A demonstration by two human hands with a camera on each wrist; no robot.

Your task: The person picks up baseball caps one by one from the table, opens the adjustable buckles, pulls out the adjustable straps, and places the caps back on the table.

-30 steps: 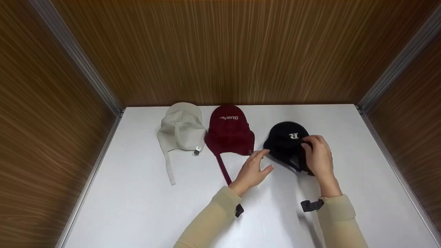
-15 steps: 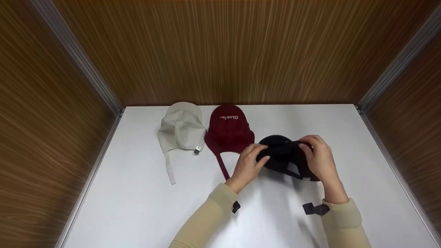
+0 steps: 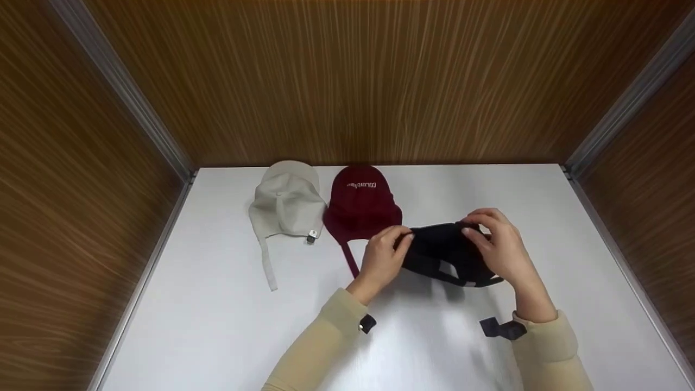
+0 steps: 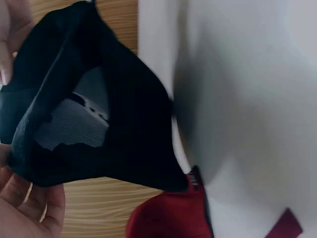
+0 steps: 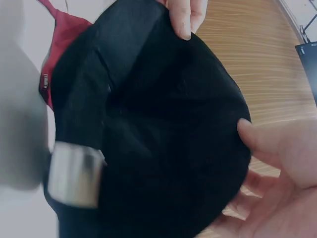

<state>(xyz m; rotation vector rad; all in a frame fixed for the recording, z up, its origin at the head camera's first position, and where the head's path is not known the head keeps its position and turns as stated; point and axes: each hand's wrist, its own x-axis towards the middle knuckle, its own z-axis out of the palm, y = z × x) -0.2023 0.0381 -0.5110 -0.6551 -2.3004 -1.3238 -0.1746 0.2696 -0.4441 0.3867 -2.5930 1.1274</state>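
Both hands hold a black cap (image 3: 434, 252) up in the head view, its hollow inside turned toward me. My left hand (image 3: 380, 260) pinches its left edge between thumb and fingers. At the opposite edge my right hand (image 3: 505, 247) grips with the thumb on the near side and fingers behind. The right wrist view shows a pale shiny label (image 5: 77, 173) on the inner band. In the left wrist view, the cap's opening (image 4: 74, 124) reveals mesh lining. The cap's outer front is hidden. A shadow falls on the white table (image 3: 423, 331) below.
A dark red cap (image 3: 362, 212) with white lettering lies just left of the black one, its strap trailing toward me. Further left is a cream cap (image 3: 285, 203) with a small tag (image 3: 311, 237). Wood-grain panels (image 3: 347, 81) enclose the table at back and sides.
The black cap has been tipped and lifted, so its lettered front has gone from sight and its inside shows. My left hand has closed onto its left edge; the other caps stay put.
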